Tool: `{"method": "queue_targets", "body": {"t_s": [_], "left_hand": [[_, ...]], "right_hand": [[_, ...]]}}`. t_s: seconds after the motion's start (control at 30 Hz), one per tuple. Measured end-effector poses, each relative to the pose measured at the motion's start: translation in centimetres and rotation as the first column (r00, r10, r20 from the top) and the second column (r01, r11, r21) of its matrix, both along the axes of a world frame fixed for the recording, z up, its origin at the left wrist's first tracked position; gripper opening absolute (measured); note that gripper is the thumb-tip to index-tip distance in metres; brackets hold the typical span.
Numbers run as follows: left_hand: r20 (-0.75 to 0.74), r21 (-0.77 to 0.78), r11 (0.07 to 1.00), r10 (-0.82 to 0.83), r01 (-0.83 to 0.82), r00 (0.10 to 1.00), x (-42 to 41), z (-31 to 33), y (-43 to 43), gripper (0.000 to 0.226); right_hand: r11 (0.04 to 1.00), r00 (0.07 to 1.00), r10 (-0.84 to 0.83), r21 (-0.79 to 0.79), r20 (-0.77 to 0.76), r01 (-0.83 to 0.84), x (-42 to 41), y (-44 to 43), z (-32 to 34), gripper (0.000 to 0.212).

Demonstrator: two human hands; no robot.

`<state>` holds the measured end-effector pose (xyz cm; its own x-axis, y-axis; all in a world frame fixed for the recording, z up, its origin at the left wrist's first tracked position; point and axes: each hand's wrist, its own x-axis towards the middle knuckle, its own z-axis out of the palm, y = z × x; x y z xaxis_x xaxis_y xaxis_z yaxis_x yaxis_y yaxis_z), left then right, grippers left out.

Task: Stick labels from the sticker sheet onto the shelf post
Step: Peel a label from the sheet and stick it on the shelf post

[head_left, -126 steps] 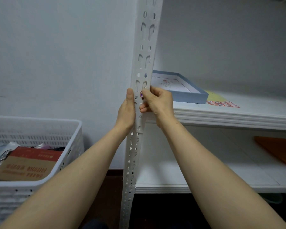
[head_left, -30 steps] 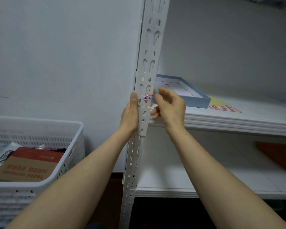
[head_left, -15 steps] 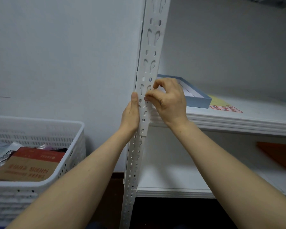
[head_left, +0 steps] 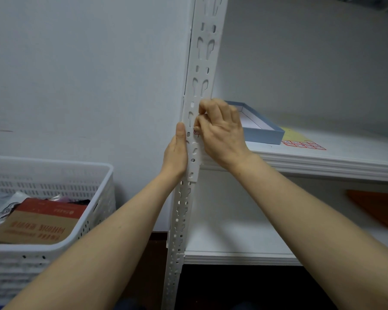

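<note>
The white slotted shelf post (head_left: 201,70) rises through the middle of the view. My left hand (head_left: 176,153) holds its left edge at shelf height, thumb lying up along the front. My right hand (head_left: 221,130) is at the post's right edge with curled fingers, its fingertips and thumb pinching a small red-edged label (head_left: 196,133) against the post's face. Most of the label is hidden under that hand. The yellow sticker sheet (head_left: 300,140) with red-bordered labels lies on the upper shelf (head_left: 323,162), to the right.
A shallow blue-rimmed box (head_left: 259,129) sits on the upper shelf behind my right hand. An orange object (head_left: 381,209) lies on the lower shelf at right. A white perforated basket (head_left: 54,175) holding a red-and-brown carton (head_left: 36,222) stands at lower left by the wall.
A second ago the label showed on the post beside my right hand's fingertips. That hand has since closed over it and now covers most of it. My left hand has stayed on the post.
</note>
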<state>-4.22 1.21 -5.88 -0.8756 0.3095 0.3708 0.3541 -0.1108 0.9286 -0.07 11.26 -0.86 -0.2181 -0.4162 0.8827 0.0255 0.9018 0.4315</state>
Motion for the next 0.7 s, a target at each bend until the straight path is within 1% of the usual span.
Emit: {"method": "queue_targets", "body": {"t_s": [0.17,0.27,0.37,0.43,0.5,0.63,0.7], "left_hand": [[-0.003,0.004,1.000,0.006,-0.006,1.000,0.1,0.1,0.0,0.065],[-0.004,0.001,1.000,0.008,-0.008,1.000,0.1,0.1,0.0,0.064],[-0.015,-0.007,1.000,0.009,-0.009,1.000,0.1,0.1,0.0,0.064],[-0.004,-0.003,1.000,0.013,-0.013,1.000,0.1,0.1,0.0,0.060],[0.003,0.002,1.000,0.014,-0.014,1.000,0.0,0.1,0.1,0.060],[0.004,-0.002,1.000,0.020,-0.020,1.000,-0.1,-0.1,0.1,0.069],[-0.001,0.001,1.000,0.018,-0.018,1.000,-0.2,-0.2,0.1,0.069]], "right_hand": [[0.995,0.999,-0.026,-0.100,-0.035,0.023,-0.6,0.0,-1.0,0.011],[0.989,0.992,0.017,-0.142,-0.126,-0.035,-0.4,-0.6,-1.1,0.015],[0.989,0.981,0.035,-0.134,-0.190,-0.062,-0.2,-1.0,-1.0,0.015],[0.990,0.983,0.006,-0.138,-0.182,-0.032,-0.3,-0.9,-1.3,0.009],[0.989,0.988,0.002,-0.144,-0.154,-0.025,-0.3,-0.6,-1.4,0.012],[1.000,0.993,0.016,-0.021,-0.115,-0.019,-0.3,0.1,-0.5,0.013],[1.000,0.994,0.026,-0.011,-0.104,-0.028,-0.4,0.3,-0.4,0.010]]}}
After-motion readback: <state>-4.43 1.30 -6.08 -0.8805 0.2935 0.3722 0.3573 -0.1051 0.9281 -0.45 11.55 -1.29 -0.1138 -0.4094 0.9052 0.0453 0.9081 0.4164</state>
